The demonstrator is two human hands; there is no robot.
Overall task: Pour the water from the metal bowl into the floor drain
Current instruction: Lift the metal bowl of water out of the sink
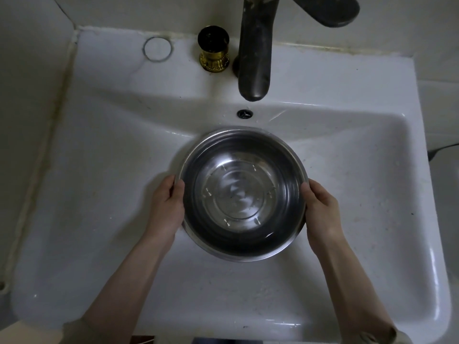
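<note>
A round metal bowl (242, 194) with clear water in it sits level over the middle of a white sink (99, 194). My left hand (166, 207) grips the bowl's left rim, thumb over the edge. My right hand (321, 212) grips the right rim the same way. The floor drain is not in view.
A dark faucet (255, 53) hangs over the back of the sink, its spout just behind the bowl. A gold and black cup (214, 52) stands left of the faucet. An overflow hole (245, 113) sits in the back wall of the sink. White tiled walls surround it.
</note>
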